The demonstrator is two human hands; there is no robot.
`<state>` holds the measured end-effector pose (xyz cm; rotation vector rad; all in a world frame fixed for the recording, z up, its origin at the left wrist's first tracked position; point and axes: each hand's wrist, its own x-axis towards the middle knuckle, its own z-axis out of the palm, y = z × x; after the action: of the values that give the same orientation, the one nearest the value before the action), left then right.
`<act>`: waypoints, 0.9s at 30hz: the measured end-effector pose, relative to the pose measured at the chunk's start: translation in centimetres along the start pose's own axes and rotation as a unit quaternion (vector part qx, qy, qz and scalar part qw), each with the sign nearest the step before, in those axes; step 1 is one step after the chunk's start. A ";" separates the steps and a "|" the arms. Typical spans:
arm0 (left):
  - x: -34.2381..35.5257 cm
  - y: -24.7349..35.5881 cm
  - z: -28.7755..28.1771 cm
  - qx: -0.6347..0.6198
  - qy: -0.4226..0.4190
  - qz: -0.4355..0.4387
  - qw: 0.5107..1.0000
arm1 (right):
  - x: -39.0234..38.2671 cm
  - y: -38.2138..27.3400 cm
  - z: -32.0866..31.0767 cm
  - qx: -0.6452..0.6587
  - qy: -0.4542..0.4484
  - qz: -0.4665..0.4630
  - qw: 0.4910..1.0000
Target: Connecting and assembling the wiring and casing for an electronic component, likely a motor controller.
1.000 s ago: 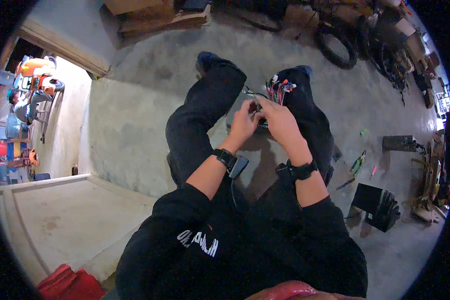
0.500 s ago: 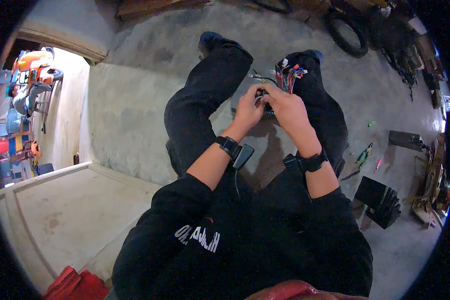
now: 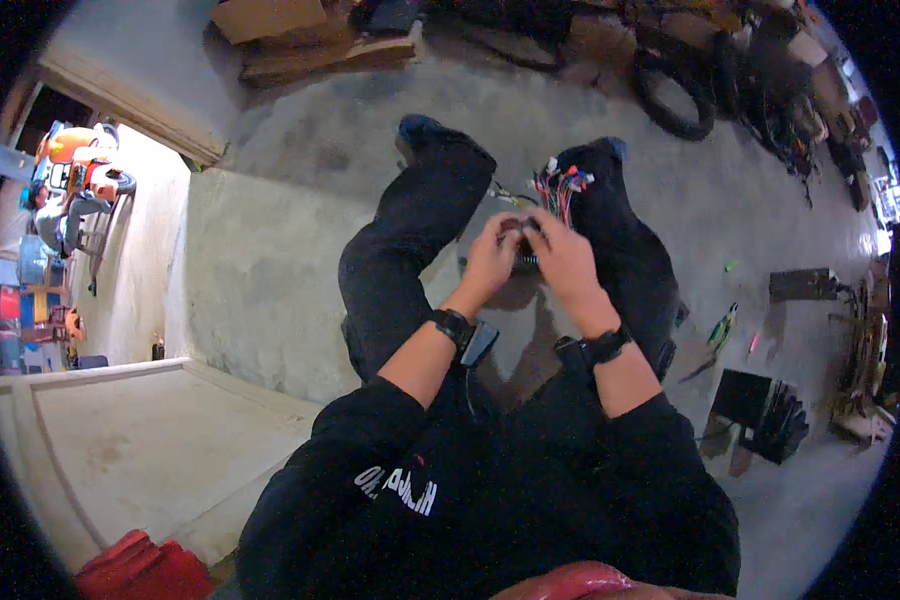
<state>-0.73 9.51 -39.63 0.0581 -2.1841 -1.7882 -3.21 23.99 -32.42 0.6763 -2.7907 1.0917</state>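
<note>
My left hand (image 3: pixel 492 252) and my right hand (image 3: pixel 568 262) meet between my bent legs, fingers closed around a small dark finned box (image 3: pixel 527 259) and what sits on its top, largely hidden by the fingers. A bundle of coloured wires (image 3: pixel 561 190) with white, red and blue connectors rises just beyond my right hand. Shorter dark and yellow wires (image 3: pixel 506 195) lie beyond my left fingers. Whether either hand pinches a separate small part, I cannot make out.
Pliers (image 3: pixel 722 325), a small green item (image 3: pixel 730 266), a dark metal bar (image 3: pixel 802 285) and black electronics (image 3: pixel 755 410) lie right. Tyres (image 3: pixel 670 100) and cardboard (image 3: pixel 270 20) line the back. Left are a pale panel (image 3: pixel 150 440) and, through a doorway, a person (image 3: pixel 55 220) beside an orange motorbike (image 3: pixel 70 150).
My right fingers are more bent over the dark box. The whole view shifted down in the frame since half a second ago, back close to where it was a second ago.
</note>
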 end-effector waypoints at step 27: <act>1.7 -7.0 1.3 -0.146 -0.108 -0.449 0.875 | -0.7 15.1 4.1 0.384 -0.117 0.539 0.740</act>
<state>-3.87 8.89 -46.19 0.9925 -2.1517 -2.6936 -8.65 31.36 -45.19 -1.1264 -2.7262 2.5052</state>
